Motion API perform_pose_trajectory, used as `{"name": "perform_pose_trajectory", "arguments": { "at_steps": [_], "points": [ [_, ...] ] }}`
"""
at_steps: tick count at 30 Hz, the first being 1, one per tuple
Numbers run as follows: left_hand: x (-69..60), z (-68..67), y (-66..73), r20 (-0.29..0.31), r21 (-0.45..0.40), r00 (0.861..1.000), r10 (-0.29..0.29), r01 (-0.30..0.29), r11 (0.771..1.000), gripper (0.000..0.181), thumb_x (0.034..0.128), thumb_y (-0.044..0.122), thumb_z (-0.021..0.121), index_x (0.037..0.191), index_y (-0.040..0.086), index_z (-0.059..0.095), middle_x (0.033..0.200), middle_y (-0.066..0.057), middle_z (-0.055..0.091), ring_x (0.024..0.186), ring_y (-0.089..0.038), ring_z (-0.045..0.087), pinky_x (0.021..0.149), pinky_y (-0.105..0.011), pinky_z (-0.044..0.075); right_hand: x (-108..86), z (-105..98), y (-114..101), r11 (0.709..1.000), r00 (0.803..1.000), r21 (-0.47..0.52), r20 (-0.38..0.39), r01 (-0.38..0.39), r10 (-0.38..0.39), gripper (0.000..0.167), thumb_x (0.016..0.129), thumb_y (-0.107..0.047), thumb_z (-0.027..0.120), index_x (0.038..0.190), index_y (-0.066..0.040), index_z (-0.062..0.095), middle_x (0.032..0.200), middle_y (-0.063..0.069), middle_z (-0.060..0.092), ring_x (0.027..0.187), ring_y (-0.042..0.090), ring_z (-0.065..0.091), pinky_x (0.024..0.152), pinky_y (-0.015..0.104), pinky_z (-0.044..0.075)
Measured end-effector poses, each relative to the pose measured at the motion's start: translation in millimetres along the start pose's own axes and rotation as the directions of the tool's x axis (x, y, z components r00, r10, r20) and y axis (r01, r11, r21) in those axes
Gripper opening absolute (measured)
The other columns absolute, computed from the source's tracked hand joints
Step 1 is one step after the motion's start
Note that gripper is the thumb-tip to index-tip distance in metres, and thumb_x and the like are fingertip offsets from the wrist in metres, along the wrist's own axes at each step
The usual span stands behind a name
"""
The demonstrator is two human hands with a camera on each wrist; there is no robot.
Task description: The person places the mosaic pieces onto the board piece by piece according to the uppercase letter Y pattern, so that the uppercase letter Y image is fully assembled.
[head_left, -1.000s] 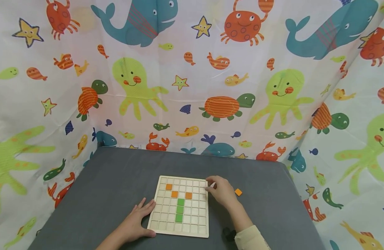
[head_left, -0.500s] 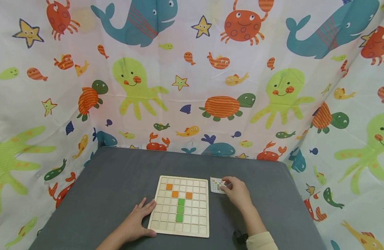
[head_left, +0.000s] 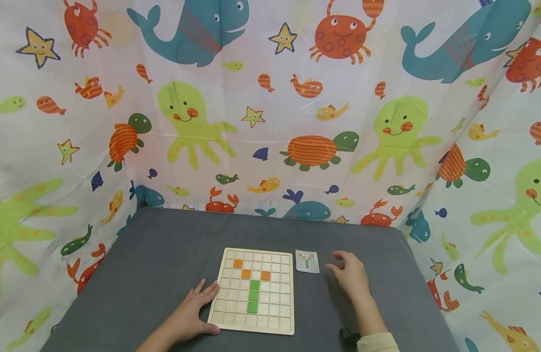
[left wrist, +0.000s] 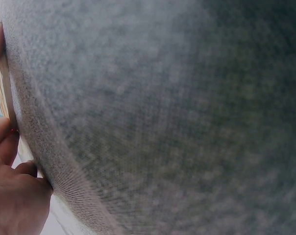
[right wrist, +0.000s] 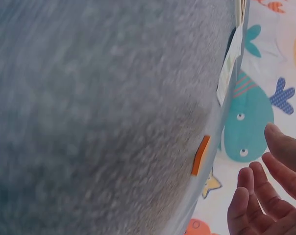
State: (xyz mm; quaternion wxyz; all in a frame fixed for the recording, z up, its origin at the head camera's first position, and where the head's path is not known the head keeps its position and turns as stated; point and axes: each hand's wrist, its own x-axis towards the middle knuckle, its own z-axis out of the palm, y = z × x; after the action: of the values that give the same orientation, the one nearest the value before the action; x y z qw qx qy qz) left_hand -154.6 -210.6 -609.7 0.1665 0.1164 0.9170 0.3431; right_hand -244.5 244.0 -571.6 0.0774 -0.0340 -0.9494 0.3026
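Observation:
A pale wooden grid board (head_left: pixel 276 320) lies on the grey table, with several orange tiles (head_left: pixel 246 274) and green tiles (head_left: pixel 253 295) set in its squares. My left hand (head_left: pixel 188 313) rests at the board's left side, its fingers spread and its thumb near the lower left corner. Beside the upper right edge lies a small pattern card (head_left: pixel 307 261). To the right of this card hovers my right hand (head_left: pixel 351 276), fingers loosely curved and holding nothing. A loose orange tile (right wrist: pixel 201 155) lies on the table in the right wrist view; in the head view it is hidden by that hand.
The grey table (head_left: pixel 164 254) is bordered at the back and sides by a white curtain (head_left: pixel 261 161) printed with sea animals. A small black object (head_left: pixel 349 337) sits at the right wrist by the sleeve.
My right hand has let go of the pattern card, which now lies flat beside the board, and has moved right, over the loose orange tile. The left hand stays in place.

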Motion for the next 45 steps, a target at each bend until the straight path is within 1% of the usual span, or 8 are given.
{"name": "perform_pose_trajectory", "arguments": {
  "at_steps": [9,14,17,20,24,28,37,45],
  "points": [
    [1.0,2.6,-1.9,0.008,-0.003,1.000,-0.007,0.007,1.000,0.118,0.0596,0.058,0.089,0.155,0.011,0.040,0.164,-0.006,0.033,0.155,-0.045,0.010,0.117,-0.074,0.011,0.9,-6.7,12.8,0.997,0.996,-0.020,0.032,-0.077,0.078,0.046,0.085,-0.022,0.083,0.126,-0.007,0.068,0.121,0.016,0.068,0.094,0.028,0.068,0.073,0.048,0.057],
    [-0.9,2.0,-0.9,0.017,-0.008,1.000,-0.016,0.016,1.000,0.117,0.0605,0.057,0.089,0.156,0.011,0.040,0.165,-0.006,0.032,0.154,-0.045,0.009,0.116,-0.074,0.010,3.7,-5.7,15.2,0.992,0.989,-0.066,0.093,-0.106,0.112,0.054,0.083,-0.025,0.084,0.129,-0.003,0.064,0.124,0.022,0.065,0.106,0.037,0.064,0.084,0.058,0.053],
    [-2.0,0.8,-0.8,0.009,-0.010,1.000,-0.013,0.013,1.000,0.117,0.0606,0.056,0.090,0.156,0.011,0.040,0.165,-0.006,0.032,0.154,-0.046,0.009,0.117,-0.074,0.010,5.3,-1.8,15.3,0.990,0.984,-0.077,0.126,-0.115,0.124,0.055,0.081,-0.025,0.085,0.126,0.001,0.064,0.122,0.024,0.066,0.109,0.040,0.063,0.089,0.060,0.051],
    [-2.0,0.4,-0.9,0.004,-0.009,1.000,-0.015,0.015,1.000,0.117,0.0602,0.056,0.090,0.156,0.011,0.040,0.165,-0.006,0.032,0.154,-0.046,0.009,0.117,-0.074,0.010,5.2,2.7,14.8,0.989,0.980,-0.073,0.142,-0.132,0.141,0.051,0.081,-0.023,0.084,0.121,0.004,0.065,0.116,0.023,0.067,0.103,0.038,0.064,0.089,0.057,0.052],
    [-1.2,1.7,-1.0,0.016,-0.006,1.000,-0.023,0.023,1.000,0.116,0.0606,0.057,0.090,0.156,0.012,0.040,0.165,-0.005,0.032,0.155,-0.045,0.010,0.117,-0.073,0.010,4.1,7.0,14.6,0.986,0.978,-0.078,0.141,-0.146,0.156,0.043,0.081,-0.020,0.085,0.113,0.004,0.068,0.104,0.019,0.069,0.091,0.032,0.064,0.085,0.053,0.053],
    [-1.2,2.8,-0.8,0.018,-0.007,0.999,-0.026,0.026,1.000,0.116,0.0607,0.057,0.090,0.156,0.012,0.040,0.165,-0.004,0.032,0.155,-0.044,0.009,0.117,-0.073,0.010,3.7,8.1,13.7,0.986,0.976,-0.085,0.151,-0.146,0.157,0.035,0.082,-0.015,0.084,0.107,0.004,0.069,0.096,0.016,0.069,0.084,0.028,0.062,0.081,0.050,0.054],
    [0.5,3.7,-2.3,0.008,-0.006,1.000,-0.028,0.028,1.000,0.117,0.0597,0.057,0.090,0.156,0.012,0.040,0.165,-0.004,0.032,0.155,-0.044,0.009,0.117,-0.073,0.009,5.3,8.9,11.3,0.986,0.977,-0.091,0.150,-0.137,0.149,0.027,0.083,-0.008,0.082,0.104,0.005,0.071,0.093,0.015,0.070,0.083,0.028,0.064,0.080,0.050,0.055],
    [1.5,2.0,0.3,0.020,-0.010,0.999,-0.027,0.027,1.000,0.117,0.0603,0.057,0.090,0.156,0.012,0.040,0.165,-0.004,0.031,0.155,-0.044,0.008,0.118,-0.072,0.009,6.2,6.6,7.6,0.990,0.984,-0.103,0.143,-0.091,0.106,0.022,0.084,-0.006,0.079,0.102,0.004,0.073,0.092,0.014,0.071,0.084,0.028,0.066,0.079,0.049,0.055]
  ]
}}
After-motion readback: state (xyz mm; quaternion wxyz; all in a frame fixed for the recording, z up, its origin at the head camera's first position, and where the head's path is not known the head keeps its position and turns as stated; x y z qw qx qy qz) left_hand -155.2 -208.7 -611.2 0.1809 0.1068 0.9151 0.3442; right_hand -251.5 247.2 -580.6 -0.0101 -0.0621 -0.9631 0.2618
